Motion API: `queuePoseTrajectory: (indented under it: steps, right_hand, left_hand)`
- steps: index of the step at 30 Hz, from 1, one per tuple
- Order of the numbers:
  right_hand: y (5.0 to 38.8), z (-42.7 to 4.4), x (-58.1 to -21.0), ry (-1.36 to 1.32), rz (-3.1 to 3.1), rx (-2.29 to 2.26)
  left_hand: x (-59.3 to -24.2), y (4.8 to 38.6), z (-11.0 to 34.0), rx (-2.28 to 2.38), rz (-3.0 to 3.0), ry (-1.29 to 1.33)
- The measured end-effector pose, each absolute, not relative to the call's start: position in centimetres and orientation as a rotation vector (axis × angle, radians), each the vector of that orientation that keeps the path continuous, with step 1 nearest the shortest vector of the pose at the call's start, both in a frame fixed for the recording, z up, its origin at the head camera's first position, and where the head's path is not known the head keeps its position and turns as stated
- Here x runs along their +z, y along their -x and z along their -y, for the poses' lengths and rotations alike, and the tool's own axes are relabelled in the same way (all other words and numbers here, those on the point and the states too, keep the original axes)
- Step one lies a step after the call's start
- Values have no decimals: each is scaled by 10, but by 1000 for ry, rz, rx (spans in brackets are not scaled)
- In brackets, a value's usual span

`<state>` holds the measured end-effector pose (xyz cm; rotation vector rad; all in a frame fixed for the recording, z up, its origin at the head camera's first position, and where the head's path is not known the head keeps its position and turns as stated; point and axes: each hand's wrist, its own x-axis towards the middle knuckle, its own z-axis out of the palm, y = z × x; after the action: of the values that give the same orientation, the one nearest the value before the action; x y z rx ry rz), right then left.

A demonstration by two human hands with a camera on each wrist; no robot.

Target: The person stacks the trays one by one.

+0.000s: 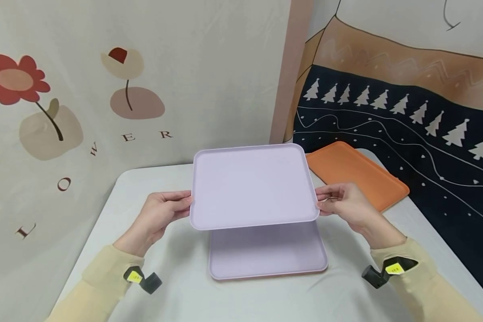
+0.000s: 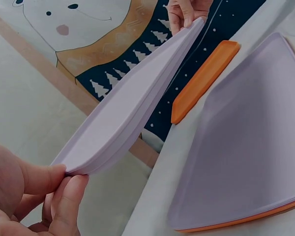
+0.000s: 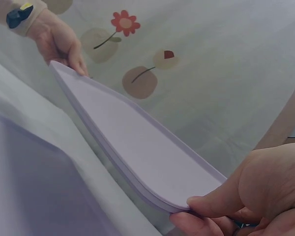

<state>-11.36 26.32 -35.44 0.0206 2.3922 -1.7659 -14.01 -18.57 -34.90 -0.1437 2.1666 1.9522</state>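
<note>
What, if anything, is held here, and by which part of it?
At least one lilac tray: the left hand pinches its left short edge, the right hand its right short edge.

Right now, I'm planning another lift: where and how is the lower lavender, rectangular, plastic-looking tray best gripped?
Probably pinch the lower lavender tray by its raised short-side rims, left hand from the left, right hand from the right: it lies flat, sides uncovered. An orange edge beneath suggests pinching only the upper rim.
</note>
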Motion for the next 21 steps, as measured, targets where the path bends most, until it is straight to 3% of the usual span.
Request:
queuePoseTrajectory:
  steps: [21]
  right_hand:
    - [98, -276, -378, 23, -2332, -1798]
  left_hand:
    - [-369, 128, 180, 1986, -2096, 141]
